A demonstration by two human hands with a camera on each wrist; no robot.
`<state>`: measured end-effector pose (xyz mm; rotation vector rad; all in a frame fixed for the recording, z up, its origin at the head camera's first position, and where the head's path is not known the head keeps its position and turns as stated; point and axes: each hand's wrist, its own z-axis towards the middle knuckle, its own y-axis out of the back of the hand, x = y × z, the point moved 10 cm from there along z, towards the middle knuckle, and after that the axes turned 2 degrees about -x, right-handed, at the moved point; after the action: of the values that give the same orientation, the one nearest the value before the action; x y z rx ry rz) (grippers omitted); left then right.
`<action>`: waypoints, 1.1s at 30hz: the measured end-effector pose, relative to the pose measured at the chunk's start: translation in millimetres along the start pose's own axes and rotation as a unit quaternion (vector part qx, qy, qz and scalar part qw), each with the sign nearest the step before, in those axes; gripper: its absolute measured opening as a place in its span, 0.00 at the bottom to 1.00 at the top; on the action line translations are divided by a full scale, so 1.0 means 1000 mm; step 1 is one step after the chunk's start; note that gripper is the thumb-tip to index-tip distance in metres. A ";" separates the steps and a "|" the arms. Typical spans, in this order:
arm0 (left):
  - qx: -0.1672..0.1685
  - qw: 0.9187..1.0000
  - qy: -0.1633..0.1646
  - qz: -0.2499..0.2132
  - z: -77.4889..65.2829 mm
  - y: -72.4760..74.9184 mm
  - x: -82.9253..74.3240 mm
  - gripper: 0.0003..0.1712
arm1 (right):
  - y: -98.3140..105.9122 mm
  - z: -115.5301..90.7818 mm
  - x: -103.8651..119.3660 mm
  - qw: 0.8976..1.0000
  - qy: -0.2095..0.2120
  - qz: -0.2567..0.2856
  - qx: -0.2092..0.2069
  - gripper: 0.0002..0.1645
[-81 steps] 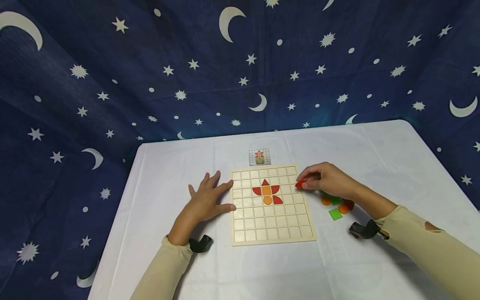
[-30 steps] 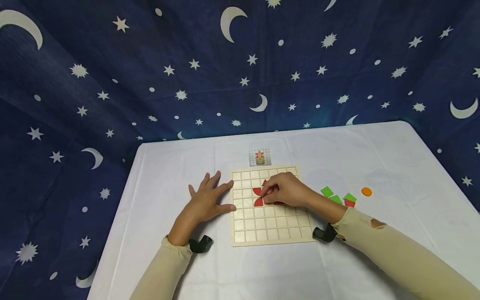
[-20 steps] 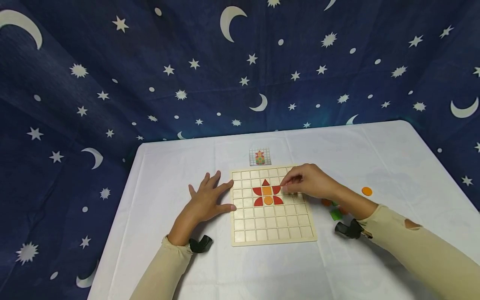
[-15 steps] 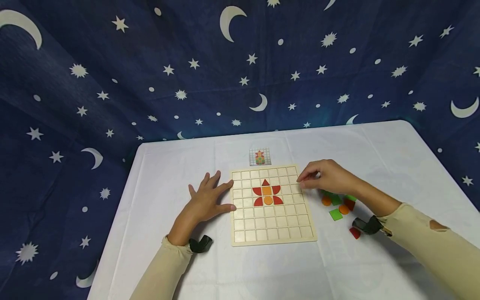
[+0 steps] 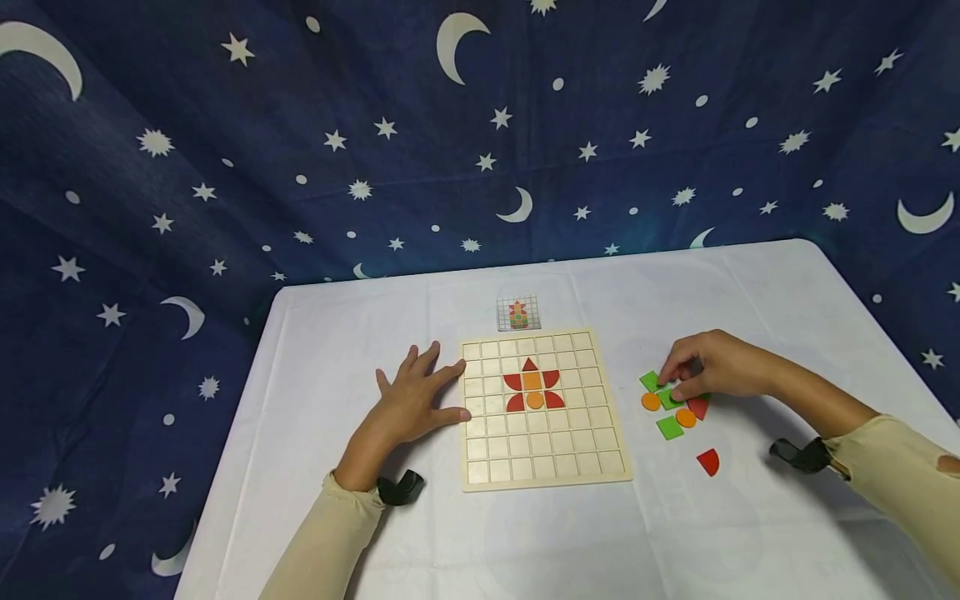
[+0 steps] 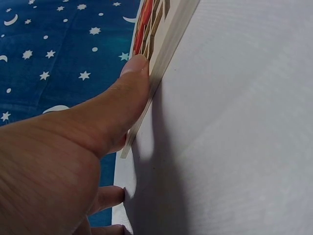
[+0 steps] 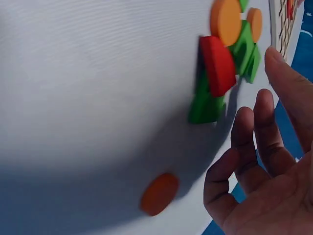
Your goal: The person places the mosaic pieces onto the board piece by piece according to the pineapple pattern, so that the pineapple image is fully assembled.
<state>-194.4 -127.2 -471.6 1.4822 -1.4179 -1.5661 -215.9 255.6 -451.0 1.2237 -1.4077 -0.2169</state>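
Note:
In the head view a cream wooden grid board (image 5: 551,458) lies on the table, bearing red and orange tiles in a flower-like figure: a red triangle (image 5: 529,364), red quarter circles (image 5: 555,400), an orange square (image 5: 532,381) and an orange circle (image 5: 535,401). My left hand (image 5: 408,404) has its fingers spread, thumb and index finger touching the board's left edge. Over the loose tiles my right hand (image 5: 723,364) hovers with bent, relaxed fingers close to a green square tile (image 5: 670,398). The right wrist view shows that hand holding nothing, its thumb apart from the fingers.
Other loose tiles right of the board include a green square (image 5: 670,428), orange circles (image 5: 651,402) and a red quarter circle (image 5: 708,462) lying nearer me. A small pattern card (image 5: 531,313) lies behind the board. A starry cloth (image 5: 420,108) hangs beyond the white table (image 5: 360,325).
My right hand has set a red quarter circle at the figure's lower left, then moved right from the board to the loose tiles. My left hand has stayed at the board's edge.

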 end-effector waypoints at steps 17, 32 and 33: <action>0.002 1.000 0.004 -0.007 -0.001 -0.001 0.002 0.49 | -0.007 -0.003 -0.005 0.998 -0.003 -0.043 -0.039 0.14; 0.000 1.000 0.002 -0.004 0.000 0.000 0.001 0.49 | -0.010 0.019 0.044 0.994 -0.015 0.095 -0.060 0.04; 0.000 1.000 0.002 -0.004 0.000 0.000 0.001 0.49 | -0.017 0.023 0.048 0.992 -0.020 0.116 -0.050 0.04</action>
<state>-194.5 -127.9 -472.0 1.4913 -1.4121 -1.5672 -213.2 201.0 -440.9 0.9684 -1.5420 -0.1487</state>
